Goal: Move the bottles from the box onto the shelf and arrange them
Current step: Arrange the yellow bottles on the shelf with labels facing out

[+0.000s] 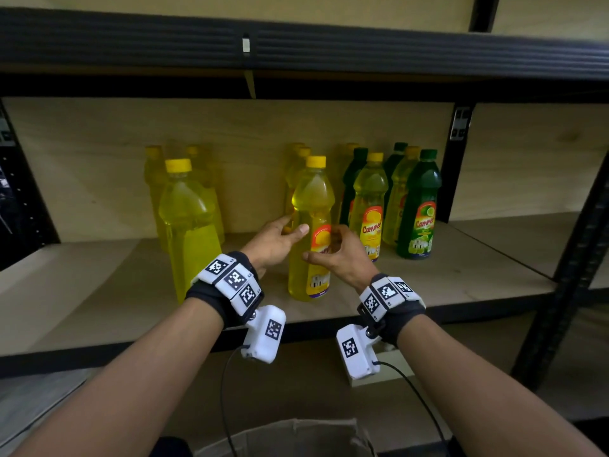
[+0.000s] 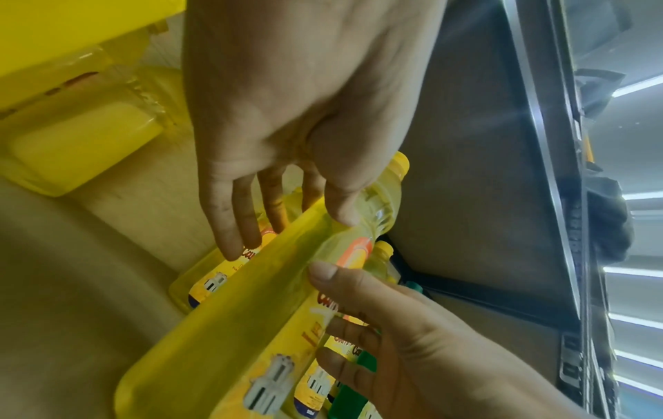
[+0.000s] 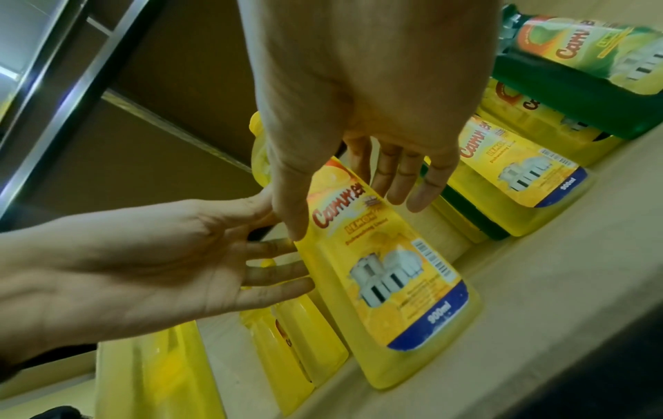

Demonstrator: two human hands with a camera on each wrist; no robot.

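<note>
A yellow labelled bottle [image 1: 311, 225] stands upright near the front middle of the wooden shelf [image 1: 461, 278]. My left hand [image 1: 294, 225] is at its left side, thumb on the front and straight fingers behind. My right hand [image 1: 321, 245] is at its right side, thumb tip on the label. In the left wrist view the left hand [image 2: 287, 235] touches the bottle [image 2: 251, 311] at the shoulder with its thumb. In the right wrist view the right hand [image 3: 355, 218] has loose, straight fingers over the bottle [image 3: 387, 283]. The cardboard box [image 1: 290, 437] sits below; its inside is hidden.
A larger unlabelled yellow bottle [image 1: 189, 225] stands to the left, with more behind it. To the right stand a yellow bottle [image 1: 369, 206] and green bottle [image 1: 418, 206] among several others. The upper shelf beam [image 1: 296, 47] hangs overhead. A black post [image 1: 566, 258] bounds the right.
</note>
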